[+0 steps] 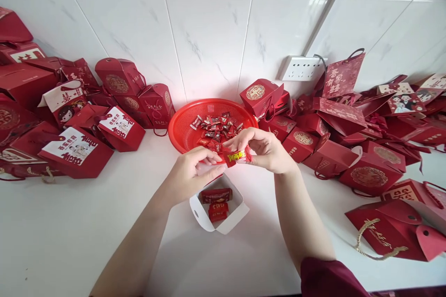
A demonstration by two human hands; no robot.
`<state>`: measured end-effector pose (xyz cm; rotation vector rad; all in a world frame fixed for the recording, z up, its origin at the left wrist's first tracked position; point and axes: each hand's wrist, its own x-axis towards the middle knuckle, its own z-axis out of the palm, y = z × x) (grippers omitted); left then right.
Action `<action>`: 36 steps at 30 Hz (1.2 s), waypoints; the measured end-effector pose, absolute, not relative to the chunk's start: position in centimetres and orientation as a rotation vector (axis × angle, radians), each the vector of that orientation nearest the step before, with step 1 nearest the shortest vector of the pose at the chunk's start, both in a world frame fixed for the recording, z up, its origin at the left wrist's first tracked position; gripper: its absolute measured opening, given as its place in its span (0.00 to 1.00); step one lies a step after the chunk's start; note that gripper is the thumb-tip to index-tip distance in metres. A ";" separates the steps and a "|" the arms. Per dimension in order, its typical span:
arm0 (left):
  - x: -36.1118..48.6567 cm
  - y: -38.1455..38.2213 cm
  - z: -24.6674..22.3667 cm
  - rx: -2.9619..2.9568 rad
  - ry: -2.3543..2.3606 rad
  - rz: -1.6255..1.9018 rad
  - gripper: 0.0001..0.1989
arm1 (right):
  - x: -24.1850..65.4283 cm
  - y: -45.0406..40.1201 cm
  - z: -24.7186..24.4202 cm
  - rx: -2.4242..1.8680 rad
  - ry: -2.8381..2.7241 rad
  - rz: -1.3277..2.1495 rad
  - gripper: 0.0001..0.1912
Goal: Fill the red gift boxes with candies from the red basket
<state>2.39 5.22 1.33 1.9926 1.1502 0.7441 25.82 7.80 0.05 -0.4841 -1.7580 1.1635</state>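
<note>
Pinched between the thumb and fingers of my right hand is a red wrapped candy with yellow lettering. My left hand is beside it, thumb and fingers apart, with nothing visible between them. Below both hands stands an open gift box, white inside, its flaps spread. Inside it lie a dark red wrapped snack and red wrapped candies. Just behind my hands sits a red plastic basket holding many small wrapped candies; my right hand covers part of its front rim.
Red gift boxes are heaped on the left of the white table. More red boxes crowd the right side, one with a rope handle near the front. A power strip rests against the tiled wall.
</note>
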 end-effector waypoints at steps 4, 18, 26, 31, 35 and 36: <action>2.2 5.0 1.6 1.700 0.872 0.759 0.13 | 23.5 6.7 0.5 -0.409 -1.839 1.072 0.06; 0.7 5.5 2.1 2.093 1.061 0.883 0.11 | 22.6 6.7 -0.3 -0.698 -1.797 1.245 0.14; 1.0 5.3 2.0 2.173 1.101 0.808 0.13 | 22.8 6.6 -0.3 -0.740 -1.818 1.211 0.12; 0.7 5.7 1.8 2.148 1.237 0.841 0.11 | 23.2 7.2 -0.3 -0.899 -1.836 1.039 0.12; 0.1 5.9 2.2 2.125 1.358 0.716 0.14 | 24.2 8.5 -0.9 -1.344 -1.858 0.572 0.20; 0.0 5.9 2.4 2.129 1.351 0.653 0.14 | 24.5 8.8 -1.1 -1.413 -1.863 0.480 0.23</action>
